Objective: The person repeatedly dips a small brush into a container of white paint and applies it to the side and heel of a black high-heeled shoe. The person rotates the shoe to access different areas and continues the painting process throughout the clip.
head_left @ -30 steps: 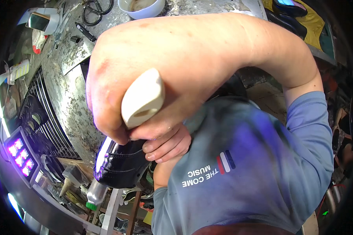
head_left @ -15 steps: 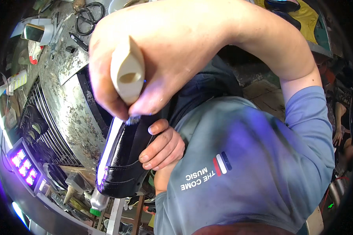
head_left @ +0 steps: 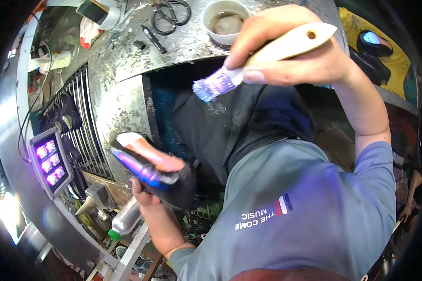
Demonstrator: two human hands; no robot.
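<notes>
In my right hand (head_left: 290,51) is a flat paintbrush (head_left: 286,44) with a pale handle and a hole near its end. Its wet, bluish bristles point left over my dark trousers, apart from everything. Low on the left, my left hand (head_left: 145,194) grips a black shoe (head_left: 173,187) from beneath; most of its fingers are hidden. The shoe lies tilted, with a pale and orange-brown surface turned up and a violet shine along one side. Beyond the brush stands a white bowl (head_left: 215,14) with brownish liquid.
Black scissors (head_left: 171,16) and a black marker (head_left: 154,38) lie on the stained workbench (head_left: 126,61). A violet lamp panel (head_left: 51,161) stands at the left, near a slatted metal rack (head_left: 91,124). A green-capped bottle (head_left: 125,219) is below the shoe. Yellow cloth (head_left: 398,61) lies at the far right.
My right hand has lifted the brush off the shoe and moved it right, toward the bowl. The shoe has been turned over in my left hand, which now holds it from below.
</notes>
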